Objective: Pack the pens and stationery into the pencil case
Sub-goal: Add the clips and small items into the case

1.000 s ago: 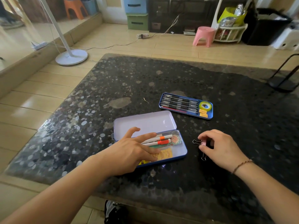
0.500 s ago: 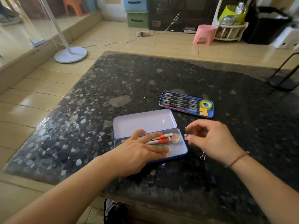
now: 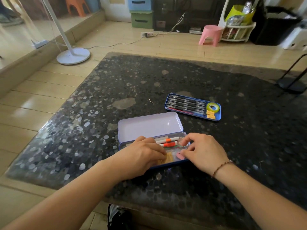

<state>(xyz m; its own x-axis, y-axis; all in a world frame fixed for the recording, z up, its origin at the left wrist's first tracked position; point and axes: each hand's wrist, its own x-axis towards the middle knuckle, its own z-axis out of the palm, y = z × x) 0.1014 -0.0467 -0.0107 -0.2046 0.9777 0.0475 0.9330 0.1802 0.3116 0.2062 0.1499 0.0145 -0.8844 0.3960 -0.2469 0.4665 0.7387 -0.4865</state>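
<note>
Head view: the open tin pencil case was steadied by the flat, empty left hand, so a small pink clip, pinched by the right hand, could be set inside beside the orange-banded pens.

Both forearms are bare, and a thin beaded bracelet circles the right wrist

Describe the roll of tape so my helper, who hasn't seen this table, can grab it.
On the dark speckled table, find the blue tray beyond the open pencil case. The tape sits at the tray's right end: a yellow-green ring, the only round thing beside black pens and small orange blocks.
</note>
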